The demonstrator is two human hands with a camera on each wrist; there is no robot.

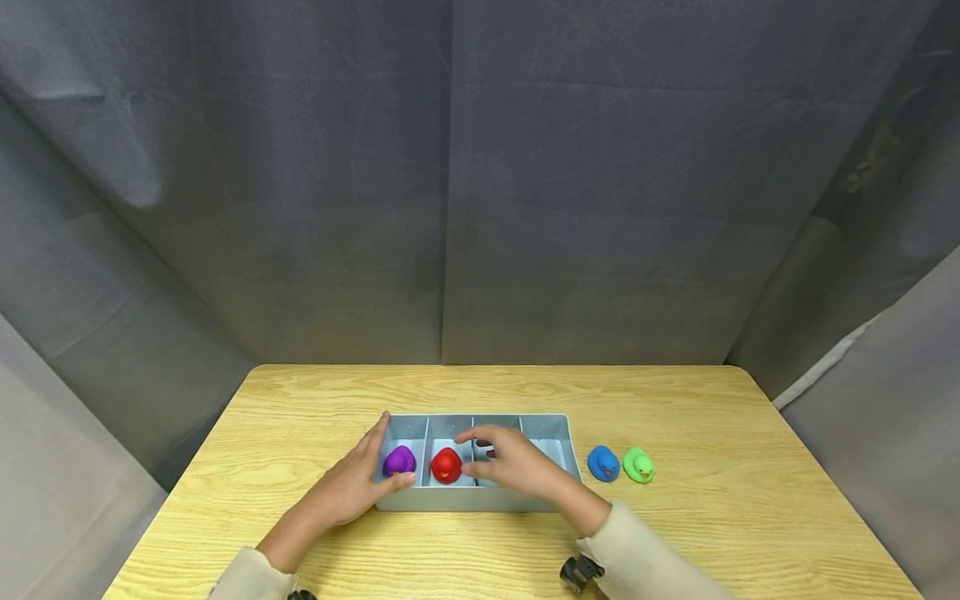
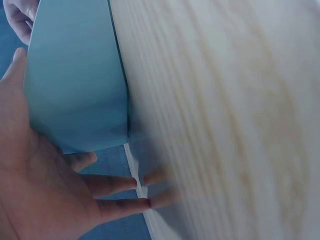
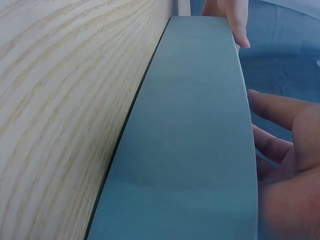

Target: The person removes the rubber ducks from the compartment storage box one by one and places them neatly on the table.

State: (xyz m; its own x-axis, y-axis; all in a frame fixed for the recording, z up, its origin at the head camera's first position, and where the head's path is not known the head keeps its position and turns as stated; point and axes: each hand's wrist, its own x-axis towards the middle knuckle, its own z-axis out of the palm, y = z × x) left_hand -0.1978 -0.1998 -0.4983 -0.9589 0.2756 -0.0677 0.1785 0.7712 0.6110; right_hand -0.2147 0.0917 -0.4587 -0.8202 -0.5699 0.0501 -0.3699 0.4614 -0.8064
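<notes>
From my end, I see the right hand (image 1: 513, 461) over the third compartment of the grey-blue divided box (image 1: 465, 500), thumb and fingers parted, gripping nothing. The red toy duck (image 1: 447, 465) sits just left of its thumb tip, in the second compartment; I can't tell whether they touch. The left hand (image 1: 348, 487) lies spread against the box's left end, thumb beside the purple toy duck (image 1: 400, 460). I judge the step in hand to be placing the red duck; the next move likely calls for the right hand to reach rightward across the worktop (image 1: 750, 500) and pinch the blue toy duck (image 1: 603, 463), nearer it than the green toy duck (image 1: 639, 465).
</notes>
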